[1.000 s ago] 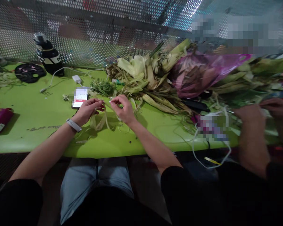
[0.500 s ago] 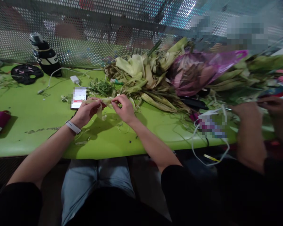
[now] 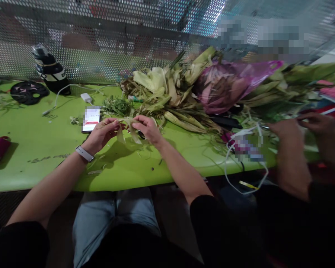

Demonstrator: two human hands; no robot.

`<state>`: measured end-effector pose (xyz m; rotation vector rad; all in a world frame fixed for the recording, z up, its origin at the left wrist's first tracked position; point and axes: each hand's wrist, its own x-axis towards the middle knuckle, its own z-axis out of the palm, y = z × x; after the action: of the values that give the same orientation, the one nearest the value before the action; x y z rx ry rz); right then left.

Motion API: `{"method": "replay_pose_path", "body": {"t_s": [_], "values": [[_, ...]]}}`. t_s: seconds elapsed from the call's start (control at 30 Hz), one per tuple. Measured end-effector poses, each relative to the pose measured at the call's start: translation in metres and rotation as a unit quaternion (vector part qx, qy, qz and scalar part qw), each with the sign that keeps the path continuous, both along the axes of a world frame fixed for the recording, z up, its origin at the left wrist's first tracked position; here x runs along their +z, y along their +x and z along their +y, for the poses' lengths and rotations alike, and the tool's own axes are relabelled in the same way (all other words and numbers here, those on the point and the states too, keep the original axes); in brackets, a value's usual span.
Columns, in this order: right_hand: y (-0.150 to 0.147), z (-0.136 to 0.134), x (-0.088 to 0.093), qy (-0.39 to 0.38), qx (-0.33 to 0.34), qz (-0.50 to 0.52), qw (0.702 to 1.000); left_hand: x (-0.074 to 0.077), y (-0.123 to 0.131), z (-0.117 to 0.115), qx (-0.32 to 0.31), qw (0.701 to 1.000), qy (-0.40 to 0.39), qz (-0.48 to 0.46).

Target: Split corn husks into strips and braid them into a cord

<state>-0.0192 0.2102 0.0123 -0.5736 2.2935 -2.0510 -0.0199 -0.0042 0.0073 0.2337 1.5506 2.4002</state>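
Left hand and right hand, near each other, both pinch a pale husk strip above the green surface. Beyond them, left to right: dark bottle, lit phone, stringy green bundle, heaped husks, pink plastic bag.

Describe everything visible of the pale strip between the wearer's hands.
The pale yellowish-green strip is thin and ribbon-like and looks like corn husk. It is pinched by the left hand and the right hand above the green table. Loose lengths hang limply, slightly curled. The hands partly hide it, so whether it is one piece or several cannot be told.
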Motion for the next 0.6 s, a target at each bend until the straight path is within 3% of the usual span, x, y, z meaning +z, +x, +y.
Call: {"method": "replay_pose_path", "body": {"t_s": [0.13,0.23,0.43,0.5,0.6], "values": [[-0.004,0.009,0.004,-0.102,-0.026,-0.046,0.993,0.001,-0.004,-0.008,-0.067,0.995,-0.071,-0.005],[-0.005,0.016,0.009,-0.135,0.011,-0.073,0.988,0.003,-0.008,-0.015,-0.144,0.985,-0.095,-0.002],[0.006,0.028,0.019,-0.099,0.214,-0.138,0.962,0.015,-0.007,-0.029,-0.298,0.951,-0.078,0.032],[0.008,0.029,0.021,-0.086,0.235,-0.141,0.958,0.019,-0.002,-0.028,-0.323,0.941,-0.099,0.02],[0.009,0.025,0.021,-0.043,0.239,-0.146,0.959,0.018,0.006,-0.018,-0.31,0.94,-0.143,-0.011]]}}
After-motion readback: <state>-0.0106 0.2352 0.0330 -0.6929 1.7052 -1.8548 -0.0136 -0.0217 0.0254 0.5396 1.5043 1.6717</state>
